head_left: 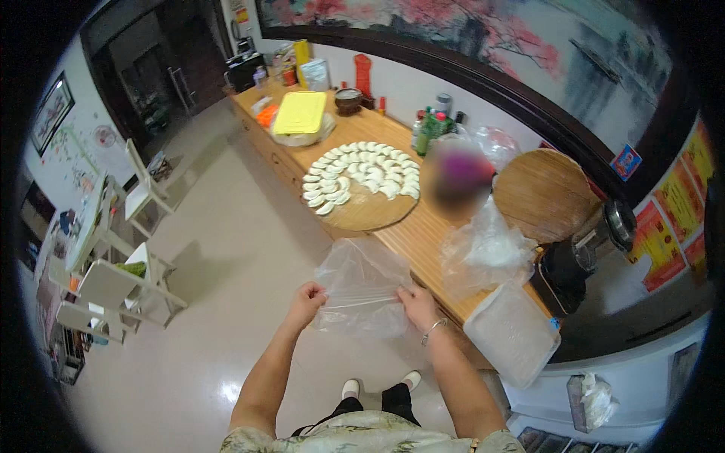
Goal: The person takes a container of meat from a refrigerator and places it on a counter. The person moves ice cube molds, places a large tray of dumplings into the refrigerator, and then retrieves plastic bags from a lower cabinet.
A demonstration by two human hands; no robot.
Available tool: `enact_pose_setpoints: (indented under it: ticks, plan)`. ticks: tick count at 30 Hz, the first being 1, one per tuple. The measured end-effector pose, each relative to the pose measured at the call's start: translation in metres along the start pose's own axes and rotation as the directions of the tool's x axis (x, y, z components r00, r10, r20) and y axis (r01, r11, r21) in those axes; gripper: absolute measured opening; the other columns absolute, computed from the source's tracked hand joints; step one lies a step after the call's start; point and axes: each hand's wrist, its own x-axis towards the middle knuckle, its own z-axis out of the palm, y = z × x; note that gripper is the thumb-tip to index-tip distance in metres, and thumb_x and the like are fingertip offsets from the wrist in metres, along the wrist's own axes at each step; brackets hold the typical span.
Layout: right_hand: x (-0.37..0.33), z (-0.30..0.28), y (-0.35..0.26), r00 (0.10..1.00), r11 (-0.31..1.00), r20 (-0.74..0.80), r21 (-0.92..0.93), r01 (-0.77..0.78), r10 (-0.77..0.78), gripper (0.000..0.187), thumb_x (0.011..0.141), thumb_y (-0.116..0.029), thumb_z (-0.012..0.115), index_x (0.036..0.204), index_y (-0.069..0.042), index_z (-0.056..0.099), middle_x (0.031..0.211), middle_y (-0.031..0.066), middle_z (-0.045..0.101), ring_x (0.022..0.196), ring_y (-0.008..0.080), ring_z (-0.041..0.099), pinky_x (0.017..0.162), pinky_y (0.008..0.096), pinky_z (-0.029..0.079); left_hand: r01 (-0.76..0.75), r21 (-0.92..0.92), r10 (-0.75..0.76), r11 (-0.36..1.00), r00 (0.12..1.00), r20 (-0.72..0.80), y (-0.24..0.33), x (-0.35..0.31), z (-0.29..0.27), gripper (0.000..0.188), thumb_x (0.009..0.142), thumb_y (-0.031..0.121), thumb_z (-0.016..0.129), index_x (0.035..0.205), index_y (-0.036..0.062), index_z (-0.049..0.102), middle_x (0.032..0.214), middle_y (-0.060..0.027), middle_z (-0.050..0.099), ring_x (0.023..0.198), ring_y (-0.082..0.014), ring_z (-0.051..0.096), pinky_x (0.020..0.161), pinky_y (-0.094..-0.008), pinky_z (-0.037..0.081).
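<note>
A clear plastic bag is stretched between my two hands, in front of the counter's near edge. My left hand pinches its left side, and my right hand, with a bracelet at the wrist, grips its right side. The bag looks thin and see-through, with creases running across between the hands. Just beyond it, a round wooden board lies on the counter. Rows of white dumplings cover most of that board; its near part is bare wood.
Along the wooden counter stand a yellow lid, green bottles, a second round board, crumpled plastic bags, a black blender-like appliance and a translucent container at the near right edge. White chairs stand at the left.
</note>
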Motion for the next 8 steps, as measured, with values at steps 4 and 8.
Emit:
enact_pose_setpoints:
  ticks: [4, 8]
  plan:
    - [0.009, 0.048, 0.001, 0.999, 0.995, -0.030, 0.093, 0.025, -0.022, 0.023, 0.086, -0.021, 0.051, 0.082, -0.001, 0.061, 0.068, 0.0010, 0.059, 0.062, 0.0079, 0.052, 0.057, 0.0218, 0.042, -0.195, -0.029, 0.191, 0.980, 0.976, -0.106, -0.005, -0.007, -0.052, 0.022, 0.073, 0.008, 0.059, 0.093, 0.0029, 0.055, 0.075, -0.0002, 0.052, 0.068, -0.0087, 0.047, 0.061, -0.0235, 0.040]
    - [-0.005, 0.078, -0.030, 0.973, 0.930, -0.109, 0.291, 0.226, -0.202, 0.023, 0.087, -0.019, 0.049, 0.097, -0.001, 0.060, 0.078, 0.0040, 0.060, 0.071, 0.0105, 0.054, 0.066, 0.0226, 0.043, 0.037, -0.213, -0.044, 0.976, 0.999, -0.027, -0.022, -0.017, -0.100, 0.054, 0.072, 0.013, 0.063, 0.121, 0.0119, 0.040, 0.090, -0.0015, 0.055, 0.081, -0.0140, 0.052, 0.074, -0.0272, 0.041]
